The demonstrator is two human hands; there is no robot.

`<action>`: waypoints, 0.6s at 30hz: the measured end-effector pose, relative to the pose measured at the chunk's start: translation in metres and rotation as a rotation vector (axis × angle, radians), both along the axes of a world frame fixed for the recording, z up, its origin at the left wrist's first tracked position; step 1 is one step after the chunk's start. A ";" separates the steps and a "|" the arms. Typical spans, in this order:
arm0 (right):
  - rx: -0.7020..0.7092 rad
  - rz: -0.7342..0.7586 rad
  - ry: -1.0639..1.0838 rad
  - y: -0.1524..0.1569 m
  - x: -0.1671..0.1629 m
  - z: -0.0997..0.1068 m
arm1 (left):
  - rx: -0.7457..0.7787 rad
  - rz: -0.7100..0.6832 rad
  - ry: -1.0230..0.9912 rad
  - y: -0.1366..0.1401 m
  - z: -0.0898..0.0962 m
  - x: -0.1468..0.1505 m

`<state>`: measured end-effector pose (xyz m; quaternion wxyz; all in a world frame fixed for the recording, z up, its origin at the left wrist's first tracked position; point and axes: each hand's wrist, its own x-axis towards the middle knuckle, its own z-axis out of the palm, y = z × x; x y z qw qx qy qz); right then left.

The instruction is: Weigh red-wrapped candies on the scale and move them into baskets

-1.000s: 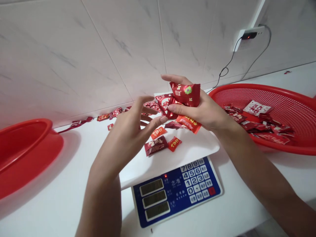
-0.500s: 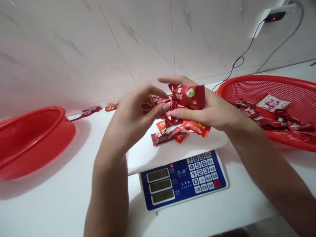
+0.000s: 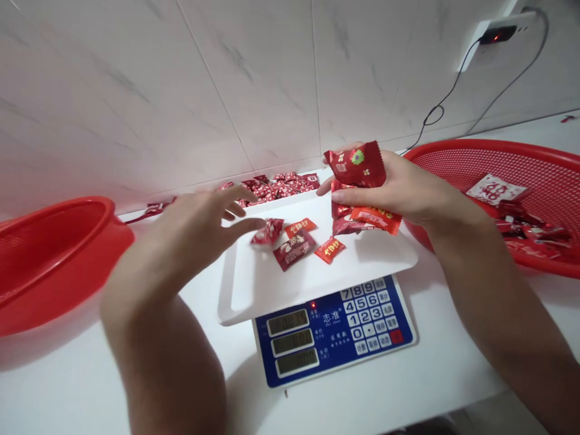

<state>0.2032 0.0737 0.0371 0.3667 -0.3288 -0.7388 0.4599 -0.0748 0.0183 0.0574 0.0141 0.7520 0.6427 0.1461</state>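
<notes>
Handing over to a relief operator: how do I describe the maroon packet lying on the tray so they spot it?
Find the scale with the blue panel, then the white tray above it. On it lies the maroon packet, its dark wrapper with pale print setting it apart from the smaller, brighter orange-red packets nearby.

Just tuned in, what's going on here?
Someone's right hand holds several red wrapped packets over the white tray of a blue-panelled scale. The left hand, open, is beside a blurred red packet; whether they touch is unclear. Three other packets lie on the tray, and a red basket holding more stands to the right.
</notes>
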 end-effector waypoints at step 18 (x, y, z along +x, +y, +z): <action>0.101 0.247 -0.079 -0.022 -0.017 0.007 | 0.353 -0.264 -0.112 -0.029 0.012 0.083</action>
